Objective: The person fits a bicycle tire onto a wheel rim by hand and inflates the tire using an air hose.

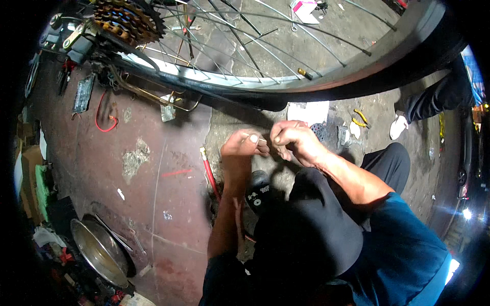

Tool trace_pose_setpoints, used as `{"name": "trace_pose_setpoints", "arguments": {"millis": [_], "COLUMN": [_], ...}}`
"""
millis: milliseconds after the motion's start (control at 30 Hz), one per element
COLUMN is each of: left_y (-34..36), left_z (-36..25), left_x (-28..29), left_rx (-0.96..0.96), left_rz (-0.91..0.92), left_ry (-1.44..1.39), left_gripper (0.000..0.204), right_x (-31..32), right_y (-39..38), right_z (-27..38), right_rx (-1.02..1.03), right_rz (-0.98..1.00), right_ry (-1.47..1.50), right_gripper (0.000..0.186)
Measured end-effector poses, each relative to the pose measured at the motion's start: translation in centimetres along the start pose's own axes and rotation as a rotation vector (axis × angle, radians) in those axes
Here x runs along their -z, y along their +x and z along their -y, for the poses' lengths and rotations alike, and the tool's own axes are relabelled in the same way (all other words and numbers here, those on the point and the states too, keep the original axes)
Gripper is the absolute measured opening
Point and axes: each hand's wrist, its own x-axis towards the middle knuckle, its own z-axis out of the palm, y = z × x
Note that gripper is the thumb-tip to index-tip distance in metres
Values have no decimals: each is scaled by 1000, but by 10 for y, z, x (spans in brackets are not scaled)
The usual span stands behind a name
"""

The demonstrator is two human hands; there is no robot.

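My left hand point(244, 145) is raised over my lap with fingers curled and thumb pressed to them, around something thin and pale that is too small to name. My right hand point(292, 141) is just to its right, thumb and fingers pinched on something I cannot make out. Above both hands hangs a bicycle rear wheel point(357, 89) with spokes and a rusty sprocket cassette point(126, 23) at the top left. Under the hands are my dark-clad knee point(316, 204) and a black shoe point(258, 189). A red hose point(209, 171) lies to the left.
A steel basin point(99, 255) sits lower left. Yellow-handled pliers point(360, 118), white paper point(316, 109) and a black perforated disc point(318, 131) lie ahead. A red cable point(106, 122) lies at the left. Another person's dark-trousered leg and white shoe point(399, 126) are at the right.
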Motion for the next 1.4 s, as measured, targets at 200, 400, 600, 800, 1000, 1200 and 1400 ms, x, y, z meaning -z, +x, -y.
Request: {"name": "trace_pose_setpoints", "arguments": {"millis": [200,400,600,800,1000,1200,1400], "left_y": [2,26,45,47,47,47,46], "left_z": [-24,-62,-67,-68,-69,-69,-71], "left_x": [-41,-73,-87,-88,-89,-91,-94], "left_rx": [-511,-661,-719,-627,-634,-637,-621], "left_rz": [-321,-31,35,52,32,14,-38], "left_ry": [299,126,41,-33,-10,29,94], "left_gripper": [20,17,13,11,7,5,5], "right_x": [38,26,14,9,9,2,6], "right_y": [-16,-13,-8,-8,-10,-10,-11], "right_z": [-5,17,38,42,44,46,46], "right_rx": [-19,682,727,759,754,737,737], "right_rz": [-313,-595,-547,-566,-610,-603,-669], "right_ry": [-1392,-621,-404,-455,-498,-531,-607], "right_gripper": [49,67,54,32,32,30,30]}}
